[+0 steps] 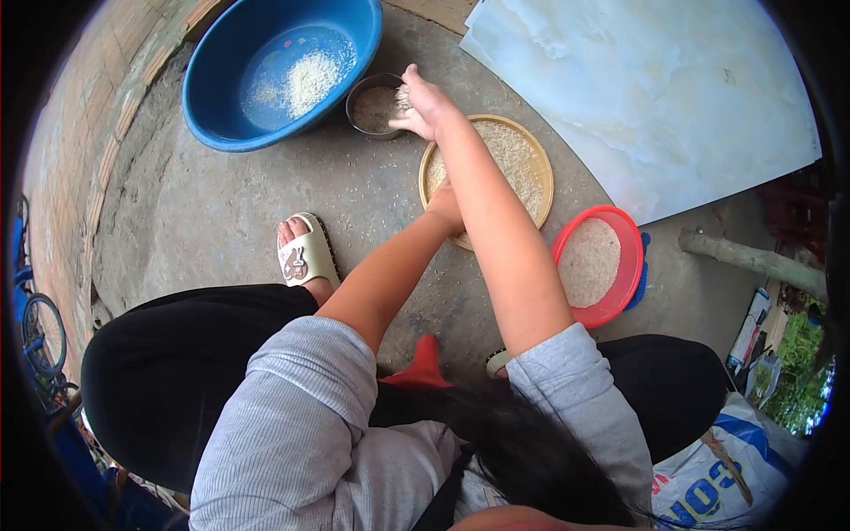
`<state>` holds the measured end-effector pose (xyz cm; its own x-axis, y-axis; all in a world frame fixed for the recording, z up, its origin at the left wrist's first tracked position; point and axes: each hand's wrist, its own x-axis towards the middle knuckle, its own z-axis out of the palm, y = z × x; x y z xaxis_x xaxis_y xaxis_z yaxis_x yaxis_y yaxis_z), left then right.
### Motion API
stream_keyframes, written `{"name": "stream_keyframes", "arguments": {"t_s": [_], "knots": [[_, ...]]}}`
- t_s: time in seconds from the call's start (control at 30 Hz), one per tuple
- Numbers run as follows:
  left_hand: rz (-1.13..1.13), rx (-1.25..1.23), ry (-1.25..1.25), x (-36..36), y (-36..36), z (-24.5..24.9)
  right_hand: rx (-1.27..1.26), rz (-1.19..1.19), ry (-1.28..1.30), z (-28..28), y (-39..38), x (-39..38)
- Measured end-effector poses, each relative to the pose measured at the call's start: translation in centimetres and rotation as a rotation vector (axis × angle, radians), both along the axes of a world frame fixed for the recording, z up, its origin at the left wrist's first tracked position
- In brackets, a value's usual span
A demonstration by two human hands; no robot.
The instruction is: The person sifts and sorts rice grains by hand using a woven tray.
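Observation:
My right hand (pixel 423 108) is stretched out over the right rim of a small round metal bowl (pixel 372 133), its fingers apart, with whitish grains showing at them. Brownish grain lies inside the bowl. Beneath my right forearm sits a round yellow woven tray (pixel 546 190) spread with rice (pixel 513 159). My left hand (pixel 447 205) reaches over the tray's near left side; its fingers are hidden behind my right forearm.
A large blue basin (pixel 208 133) with a heap of white rice (pixel 312 84) stands at the upper left. A red basin (pixel 632 265) of rice is right of the tray. A pale marbled sheet (pixel 646 97) covers the upper right; a wooden pole (pixel 753 255) juts in below it.

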<state>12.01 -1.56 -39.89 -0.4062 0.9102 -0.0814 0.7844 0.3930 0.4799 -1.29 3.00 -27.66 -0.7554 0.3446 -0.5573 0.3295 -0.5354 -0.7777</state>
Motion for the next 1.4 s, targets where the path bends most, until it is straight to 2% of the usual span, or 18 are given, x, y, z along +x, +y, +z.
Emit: {"name": "stream_keyframes", "arguments": {"t_s": [0.07,0.1,0.13,0.2,0.23,0.33,0.4,0.47,0.53,0.67,0.73,0.8,0.87,1.0,1.07,1.13,1.2,1.4], "knots": [[-0.021,-0.010,0.043,-0.1,-0.3,2.6,0.236,0.263,-0.062,2.9,-0.3,1.4],[-0.049,-0.022,0.084,-0.2,-0.5,3.5,0.390,0.247,0.038,1.2,0.2,1.4],[-0.044,-0.029,0.082,-0.2,-0.5,2.5,0.383,0.252,0.039,0.4,0.6,1.9],[-0.026,0.098,0.139,0.0,-0.3,0.8,1.147,0.396,0.067,-1.2,1.1,2.7],[-0.025,0.096,0.138,-0.1,-0.4,1.3,1.326,0.306,0.131,-2.4,0.1,3.6],[-0.048,0.010,0.186,-0.1,-0.3,1.5,1.433,0.392,0.140,-5.3,-1.3,5.5],[-0.017,0.139,0.254,0.0,-0.2,0.8,1.439,0.336,0.188,-6.4,-1.4,5.7],[-0.025,0.101,0.240,0.1,-0.2,1.0,1.203,0.448,0.137,-6.1,-0.7,6.0],[-0.038,0.064,0.224,0.1,-0.4,2.2,1.254,0.397,0.153,-5.3,0.4,6.2],[-0.042,0.071,-0.044,-0.3,-1.0,5.0,1.373,0.263,0.095,-4.5,4.0,6.4],[-0.078,-0.110,0.172,-0.1,-0.7,4.1,1.381,0.218,0.037,-4.3,6.0,6.7],[-0.086,-0.141,0.199,0.1,-0.6,3.9,1.392,0.172,-0.020,-4.2,7.9,7.3],[-0.030,0.020,0.209,0.2,-0.7,3.4,1.286,0.127,0.002,-4.2,9.4,8.1],[0.000,0.140,0.188,0.4,-0.6,3.4,1.551,-0.089,0.132,-4.4,10.7,11.9],[0.010,0.181,0.130,0.0,-0.5,4.1,1.544,-0.082,0.070,-5.6,11.4,16.5],[0.177,0.273,0.140,-0.4,-0.1,4.2,1.566,-0.111,-0.106,-6.5,11.4,19.8],[0.310,0.375,0.098,-1.1,0.5,4.3,1.591,-0.099,-0.103,-8.2,11.0,22.4],[0.295,0.390,0.081,-3.5,2.9,3.3,1.594,-0.057,-0.140,-8.0,9.4,24.4]]}}
